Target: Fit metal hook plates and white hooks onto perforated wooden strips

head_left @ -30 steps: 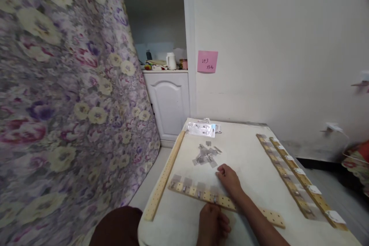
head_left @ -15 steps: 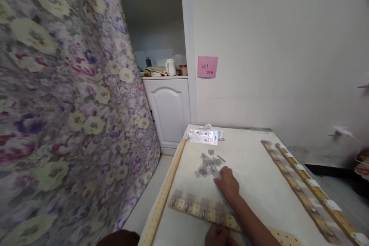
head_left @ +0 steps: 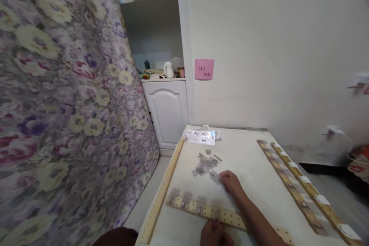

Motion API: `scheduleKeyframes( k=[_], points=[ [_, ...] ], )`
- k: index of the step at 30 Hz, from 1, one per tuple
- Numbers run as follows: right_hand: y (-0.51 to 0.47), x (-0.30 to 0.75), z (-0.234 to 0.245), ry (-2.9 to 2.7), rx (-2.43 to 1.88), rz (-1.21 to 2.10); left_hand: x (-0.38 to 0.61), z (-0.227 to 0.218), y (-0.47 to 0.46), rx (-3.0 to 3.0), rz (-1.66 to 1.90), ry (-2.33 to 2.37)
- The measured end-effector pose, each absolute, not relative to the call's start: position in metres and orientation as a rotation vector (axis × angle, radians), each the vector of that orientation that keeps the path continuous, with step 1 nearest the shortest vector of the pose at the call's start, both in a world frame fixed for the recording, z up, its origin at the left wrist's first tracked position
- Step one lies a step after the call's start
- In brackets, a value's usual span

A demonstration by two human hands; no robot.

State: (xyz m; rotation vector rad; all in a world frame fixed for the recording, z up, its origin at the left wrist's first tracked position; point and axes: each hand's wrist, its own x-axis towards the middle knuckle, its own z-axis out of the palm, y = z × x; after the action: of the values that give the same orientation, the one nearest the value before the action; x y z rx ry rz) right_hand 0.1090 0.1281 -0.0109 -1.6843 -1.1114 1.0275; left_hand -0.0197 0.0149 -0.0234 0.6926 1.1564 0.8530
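My right hand (head_left: 230, 182) lies on the white table (head_left: 248, 161), its fingers closed on a small clear adhesive hook (head_left: 215, 177) at the near edge of a pile of several such hooks (head_left: 205, 162). Just in front of it lies a perforated wooden strip (head_left: 213, 211) with several clear hooks stuck along its left part. My left hand (head_left: 215, 234) rests at the strip's near edge at the bottom of the view, with its fingers curled.
Another wooden strip (head_left: 161, 196) lies along the table's left edge and two more (head_left: 300, 186) along the right, carrying white tabs. A clear hook package (head_left: 200, 137) sits at the far edge. A flowered mattress (head_left: 63, 103) leans at left, a white cabinet (head_left: 167, 107) behind.
My right hand reached forward to the hook pile, then drew back slightly with a hook. The camera tilted up, so my left hand sank towards the bottom edge.
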Motion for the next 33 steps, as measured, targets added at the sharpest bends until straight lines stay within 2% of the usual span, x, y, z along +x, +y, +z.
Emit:
scheduleKeyframes(
  k=[12,23,28,33],
  points=[
    [0.046,0.169,0.031,-1.120,-1.210,1.405,-0.014,-0.029,0.002,0.773,0.877,1.141],
    [0.027,0.176,0.037,-1.393,-1.130,1.591,0.002,-0.008,-0.021,0.851,0.956,1.096],
    [0.027,0.180,0.035,-1.512,-1.149,1.546,0.012,-0.002,-0.024,0.805,0.919,1.128],
    [0.032,0.179,0.026,-1.638,-1.202,1.337,0.018,-0.001,-0.024,0.719,0.934,1.138]
  ],
)
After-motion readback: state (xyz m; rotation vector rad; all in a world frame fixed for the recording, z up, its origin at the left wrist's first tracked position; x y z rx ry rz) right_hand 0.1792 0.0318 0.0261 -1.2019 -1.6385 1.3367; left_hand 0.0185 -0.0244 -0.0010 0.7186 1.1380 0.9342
